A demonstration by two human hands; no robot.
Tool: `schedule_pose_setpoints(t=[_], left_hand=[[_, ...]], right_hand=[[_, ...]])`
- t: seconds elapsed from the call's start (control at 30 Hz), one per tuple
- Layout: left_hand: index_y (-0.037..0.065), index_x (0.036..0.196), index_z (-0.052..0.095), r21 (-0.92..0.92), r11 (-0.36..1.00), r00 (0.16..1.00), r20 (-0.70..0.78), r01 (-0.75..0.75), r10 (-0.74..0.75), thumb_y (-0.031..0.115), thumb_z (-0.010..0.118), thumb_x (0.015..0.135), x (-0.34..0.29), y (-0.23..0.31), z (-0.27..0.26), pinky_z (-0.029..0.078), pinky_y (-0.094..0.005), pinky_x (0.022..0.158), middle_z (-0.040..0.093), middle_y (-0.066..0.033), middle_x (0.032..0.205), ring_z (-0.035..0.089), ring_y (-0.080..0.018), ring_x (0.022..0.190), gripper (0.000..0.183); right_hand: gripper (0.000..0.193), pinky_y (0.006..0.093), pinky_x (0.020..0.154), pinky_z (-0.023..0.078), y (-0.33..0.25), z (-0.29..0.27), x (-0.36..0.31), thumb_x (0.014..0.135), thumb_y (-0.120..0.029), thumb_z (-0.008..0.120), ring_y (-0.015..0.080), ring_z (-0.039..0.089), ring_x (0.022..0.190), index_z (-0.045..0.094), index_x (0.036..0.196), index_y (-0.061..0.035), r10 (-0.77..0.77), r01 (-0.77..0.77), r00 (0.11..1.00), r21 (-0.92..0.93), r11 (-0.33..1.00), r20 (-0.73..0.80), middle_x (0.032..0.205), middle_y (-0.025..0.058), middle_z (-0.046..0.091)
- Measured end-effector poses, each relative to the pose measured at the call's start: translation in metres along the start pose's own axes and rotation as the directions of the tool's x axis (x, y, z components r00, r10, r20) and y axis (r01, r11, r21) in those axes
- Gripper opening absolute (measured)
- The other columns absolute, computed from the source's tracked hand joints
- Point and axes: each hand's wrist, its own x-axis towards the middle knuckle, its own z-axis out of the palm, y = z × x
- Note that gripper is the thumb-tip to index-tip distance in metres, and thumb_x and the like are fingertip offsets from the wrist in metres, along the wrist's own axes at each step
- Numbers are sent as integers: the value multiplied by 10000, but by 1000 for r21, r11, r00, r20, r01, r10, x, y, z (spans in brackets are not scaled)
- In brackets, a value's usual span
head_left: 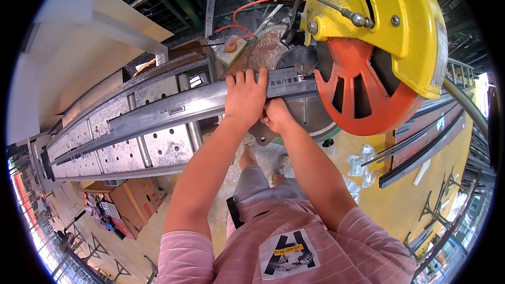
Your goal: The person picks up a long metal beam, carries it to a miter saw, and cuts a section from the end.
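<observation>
A long grey metal profile point(202, 101) lies across a roller table and reaches to the saw on the right. My left hand point(246, 94) is closed over the profile, its fingers bent over the far edge. Just right of it and lower, my right hand point(276, 114) is curled at the profile's near side; what its fingers hold is hidden. The cut-off saw has a yellow housing point(405, 13) and a red blade guard point(363, 108), which hangs beside the profile's right end. Part of the saw's round base point(297, 115) shows under the profile.
The roller table point(165, 147) with its perforated plates extends left. An orange hose point(258, 1) curves behind the saw. Dark metal bars point(415, 152) and clear plastic wrapping point(360, 163) lie at right. A cardboard box point(134, 202) stands on the floor at lower left.
</observation>
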Motion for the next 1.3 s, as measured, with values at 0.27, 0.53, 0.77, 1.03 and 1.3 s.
schedule_pose_setpoints(t=[0.27,0.53,0.77,1.03,1.3], left_hand=[[71,1411,425,-51,998,999,-23,-23,22,174,824,653,2,-3,-1,389,-482,984,580,-156,1154,559,-345,1082,863],[73,1399,434,15,999,999,-4,-51,52,237,822,686,4,-7,7,403,-488,954,586,-139,1154,571,-321,1088,828],[74,1400,435,52,998,999,15,-41,40,281,801,764,-1,-8,-1,405,-487,975,577,-131,1181,553,-314,1134,762],[79,1381,454,48,998,998,-33,-44,45,290,810,749,-6,-6,-3,418,-479,967,580,-121,1160,563,-305,1122,755],[81,1376,459,29,998,998,-50,-47,49,270,807,745,-4,-5,-3,421,-474,966,583,-110,1148,569,-302,1112,746]], right_hand=[[119,283,435,268,-2,6,-4,916,15,490,139,441,538,597,933,-35,6,-6,1000,-6,1000,-3,730,63,548],[95,271,451,329,8,-9,-3,992,-76,522,125,481,555,600,995,-21,-34,45,988,-68,997,152,786,61,608],[274,252,497,429,-49,-134,-99,962,-119,576,130,550,595,579,1197,23,-300,270,942,-194,943,-147,941,127,704],[496,298,979,461,-339,-75,-216,988,-379,604,151,618,1091,631,1337,-27,-863,556,365,-825,-99,350,1235,116,693],[497,295,972,462,-371,-40,-183,990,-384,598,145,615,1084,633,1334,-28,-430,334,785,-890,-312,445,1229,114,693]])
